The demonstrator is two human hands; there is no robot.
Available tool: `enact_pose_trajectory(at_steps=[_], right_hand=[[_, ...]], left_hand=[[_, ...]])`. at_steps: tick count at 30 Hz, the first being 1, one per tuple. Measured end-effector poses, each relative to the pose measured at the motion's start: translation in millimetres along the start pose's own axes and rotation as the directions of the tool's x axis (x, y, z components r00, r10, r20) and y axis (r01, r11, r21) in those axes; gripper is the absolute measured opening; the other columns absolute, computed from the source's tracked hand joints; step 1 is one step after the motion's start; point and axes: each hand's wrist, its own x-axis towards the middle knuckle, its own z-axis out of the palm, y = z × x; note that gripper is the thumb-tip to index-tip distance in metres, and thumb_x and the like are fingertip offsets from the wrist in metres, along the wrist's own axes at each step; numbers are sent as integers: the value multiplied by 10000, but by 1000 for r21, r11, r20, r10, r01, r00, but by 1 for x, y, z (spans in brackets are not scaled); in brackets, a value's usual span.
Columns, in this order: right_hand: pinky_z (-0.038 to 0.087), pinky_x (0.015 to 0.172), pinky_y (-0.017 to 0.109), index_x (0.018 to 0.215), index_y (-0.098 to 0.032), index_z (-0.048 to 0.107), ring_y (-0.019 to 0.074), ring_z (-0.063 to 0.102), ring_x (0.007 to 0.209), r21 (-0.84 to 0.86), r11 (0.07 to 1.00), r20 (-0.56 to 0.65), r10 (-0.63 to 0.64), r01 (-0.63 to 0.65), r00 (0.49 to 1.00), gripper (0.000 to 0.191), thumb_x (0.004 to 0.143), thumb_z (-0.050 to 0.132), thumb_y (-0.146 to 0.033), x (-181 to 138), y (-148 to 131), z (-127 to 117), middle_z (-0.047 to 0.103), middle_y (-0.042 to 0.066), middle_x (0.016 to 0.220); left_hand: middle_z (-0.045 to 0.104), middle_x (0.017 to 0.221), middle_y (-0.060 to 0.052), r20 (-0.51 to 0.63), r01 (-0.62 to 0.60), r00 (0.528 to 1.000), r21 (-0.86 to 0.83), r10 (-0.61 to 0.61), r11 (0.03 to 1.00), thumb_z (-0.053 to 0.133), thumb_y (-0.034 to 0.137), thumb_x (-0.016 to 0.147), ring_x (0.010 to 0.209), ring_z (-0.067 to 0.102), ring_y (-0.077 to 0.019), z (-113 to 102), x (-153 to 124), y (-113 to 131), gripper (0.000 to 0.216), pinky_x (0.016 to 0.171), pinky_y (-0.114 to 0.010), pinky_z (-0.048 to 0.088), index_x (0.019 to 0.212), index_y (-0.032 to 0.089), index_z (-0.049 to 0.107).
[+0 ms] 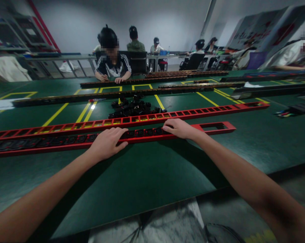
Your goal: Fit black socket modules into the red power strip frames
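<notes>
A long red frame (pixel 74 147) lies across the near part of the table, its slots filled with black square units (pixel 149 132) that have round centres. My left hand (pixel 107 143) rests over this frame with fingers stretched out and thumb apart along the near rail. Further right, my right hand (pixel 179 128) bends its fingers down onto the frame at the last black units, thumb close to the fingers. Its fingertips are partly hidden, so what they hold is not clear. Beyond my hands runs a second red frame (pixel 122 120) with slots.
A heap of loose black parts (pixel 136 107) lies behind the second frame. Long dark strips (pixel 96 95) cross the green table (pixel 147 175), which has yellow marking lines. Cables (pixel 295 109) lie at right. A person (pixel 113 64) works opposite; others sit further back.
</notes>
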Motion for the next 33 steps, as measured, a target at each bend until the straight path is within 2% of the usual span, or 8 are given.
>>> enact_pose_trajectory(at_steps=[33], right_hand=[[448, 772, 330, 946, -184, 706, 214, 626, 859, -5, 1000, 5, 3, -3, 1000, 360, 1038, 493, -459, -1, -1, -1, 710, 98, 973]], left_hand=[[683, 1324, -182, 4, 10, 1000, -34, -10, 999, 460, 500, 1014, 1140, 657, -329, -2, 0, 2, 588, 987, -480, 518, 1451, 119, 559]])
